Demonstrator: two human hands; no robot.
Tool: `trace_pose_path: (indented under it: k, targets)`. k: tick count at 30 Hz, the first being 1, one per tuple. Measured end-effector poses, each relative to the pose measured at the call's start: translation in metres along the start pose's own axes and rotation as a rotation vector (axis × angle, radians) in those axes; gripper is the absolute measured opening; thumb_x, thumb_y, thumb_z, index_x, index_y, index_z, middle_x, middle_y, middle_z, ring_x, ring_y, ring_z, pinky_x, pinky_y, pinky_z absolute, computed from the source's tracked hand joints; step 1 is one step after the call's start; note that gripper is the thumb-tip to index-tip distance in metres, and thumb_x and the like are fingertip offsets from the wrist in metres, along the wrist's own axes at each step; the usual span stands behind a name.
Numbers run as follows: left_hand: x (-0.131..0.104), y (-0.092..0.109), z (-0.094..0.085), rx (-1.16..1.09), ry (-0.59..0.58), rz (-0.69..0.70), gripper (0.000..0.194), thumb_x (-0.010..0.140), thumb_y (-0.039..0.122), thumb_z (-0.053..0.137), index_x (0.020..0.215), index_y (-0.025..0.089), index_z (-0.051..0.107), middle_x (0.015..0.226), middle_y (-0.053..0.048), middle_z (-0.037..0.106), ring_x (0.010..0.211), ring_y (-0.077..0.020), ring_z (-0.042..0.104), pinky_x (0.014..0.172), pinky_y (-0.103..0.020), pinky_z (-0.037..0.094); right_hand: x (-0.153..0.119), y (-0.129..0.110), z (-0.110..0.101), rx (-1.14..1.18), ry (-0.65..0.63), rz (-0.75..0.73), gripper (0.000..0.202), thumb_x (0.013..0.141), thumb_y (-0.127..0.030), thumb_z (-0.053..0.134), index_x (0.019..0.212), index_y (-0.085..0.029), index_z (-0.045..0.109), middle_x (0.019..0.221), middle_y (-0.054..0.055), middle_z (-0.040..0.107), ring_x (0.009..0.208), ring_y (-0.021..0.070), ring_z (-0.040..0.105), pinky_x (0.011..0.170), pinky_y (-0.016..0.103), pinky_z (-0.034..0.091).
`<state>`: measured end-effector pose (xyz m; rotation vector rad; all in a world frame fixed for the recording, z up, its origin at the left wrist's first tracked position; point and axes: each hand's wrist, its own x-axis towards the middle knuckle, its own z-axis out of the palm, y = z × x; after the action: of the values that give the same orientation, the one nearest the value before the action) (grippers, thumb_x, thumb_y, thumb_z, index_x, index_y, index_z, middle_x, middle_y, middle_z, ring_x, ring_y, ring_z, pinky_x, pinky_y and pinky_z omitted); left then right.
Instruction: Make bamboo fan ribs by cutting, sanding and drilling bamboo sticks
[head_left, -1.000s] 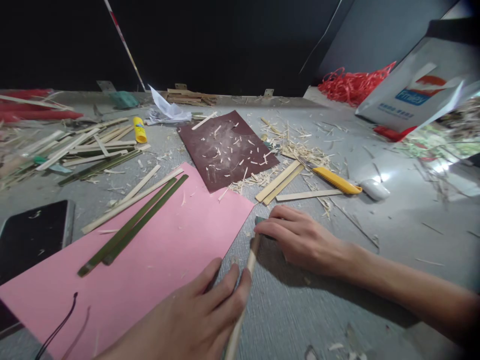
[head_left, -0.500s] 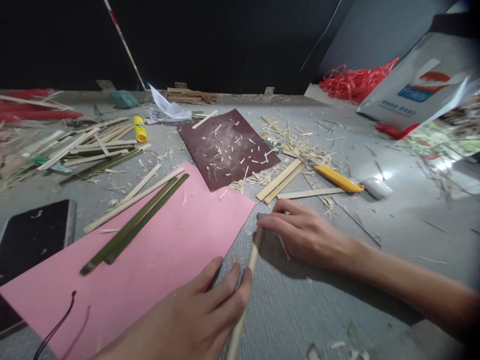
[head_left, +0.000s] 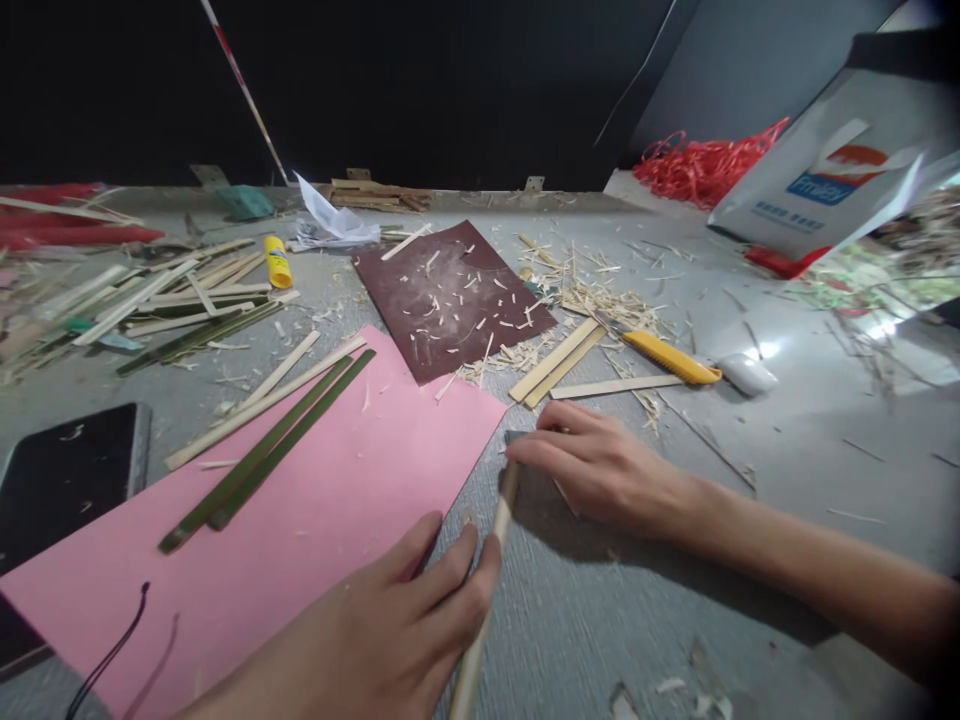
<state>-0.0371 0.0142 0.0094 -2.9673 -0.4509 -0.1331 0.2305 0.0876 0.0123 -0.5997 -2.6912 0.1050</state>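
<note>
Pinching a small grey-green piece [head_left: 514, 437], the right hand [head_left: 607, 465] meets the far end of a pale strip [head_left: 505, 512].
The left hand [head_left: 405, 625], its fingers [head_left: 454, 575] slightly spread, touches the strip on the grey tabletop [head_left: 592, 640], beside pink paper [head_left: 337, 480] bearing two green strips [head_left: 300, 430]; a yellow cutter [head_left: 671, 357] lies beyond, right of a shavings-strewn brown sheet [head_left: 450, 310].
</note>
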Motion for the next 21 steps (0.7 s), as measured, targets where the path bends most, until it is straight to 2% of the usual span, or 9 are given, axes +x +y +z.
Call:
trace_pose_path:
  k: [3, 9, 11, 16, 21]
  targets:
    - [0.0, 0.0, 0.001, -0.006, 0.018, -0.009, 0.031, 0.103, 0.029, 0.053, 0.117, 0.013, 0.075, 0.141, -0.013, 0.061, 0.132, -0.0289, 0.053, 0.113, -0.045, 0.032, 0.001, 0.002, -0.001, -0.05, -0.026, -0.041, 0.027, 0.109, -0.013, 0.036, 0.105, -0.011, 0.063, 0.081, 0.006, 0.063, 0.076, 0.0205, 0.045, 0.069, 0.034, 0.038]
    - [0.001, -0.002, 0.003, -0.01, 0.013, -0.011, 0.032, 0.103, 0.03, 0.051, 0.119, 0.016, 0.074, 0.139, -0.01, 0.063, 0.13, -0.0277, 0.054, 0.113, -0.044, 0.031, 0.005, -0.023, -0.002, 0.067, -0.105, -0.108, 0.035, 0.111, -0.017, 0.034, 0.092, -0.013, 0.063, 0.081, 0.005, 0.063, 0.074, 0.019, 0.042, 0.068, 0.034, 0.035]
    - [0.001, -0.002, 0.002, -0.019, 0.017, -0.009, 0.033, 0.104, 0.031, 0.05, 0.12, 0.016, 0.074, 0.138, -0.01, 0.064, 0.129, -0.0278, 0.054, 0.112, -0.044, 0.032, 0.004, -0.02, -0.002, 0.06, -0.1, -0.12, 0.035, 0.111, -0.017, 0.034, 0.094, -0.013, 0.064, 0.082, 0.006, 0.064, 0.074, 0.0192, 0.042, 0.068, 0.035, 0.034]
    - [0.0, -0.001, -0.001, 0.004, -0.004, -0.009, 0.032, 0.104, 0.028, 0.049, 0.117, 0.014, 0.075, 0.142, -0.011, 0.061, 0.131, -0.0292, 0.052, 0.111, -0.047, 0.032, 0.001, 0.003, -0.004, -0.073, -0.021, -0.036, 0.033, 0.111, -0.016, 0.033, 0.103, -0.011, 0.064, 0.081, 0.006, 0.065, 0.077, 0.0209, 0.044, 0.07, 0.035, 0.035]
    - [0.0, -0.001, 0.002, 0.019, 0.011, -0.013, 0.034, 0.104, 0.028, 0.046, 0.118, 0.015, 0.075, 0.141, -0.01, 0.062, 0.13, -0.0284, 0.052, 0.11, -0.046, 0.031, 0.003, -0.012, -0.002, -0.027, -0.071, -0.102, 0.035, 0.111, -0.017, 0.034, 0.095, -0.011, 0.065, 0.082, 0.007, 0.064, 0.074, 0.0201, 0.043, 0.069, 0.035, 0.033]
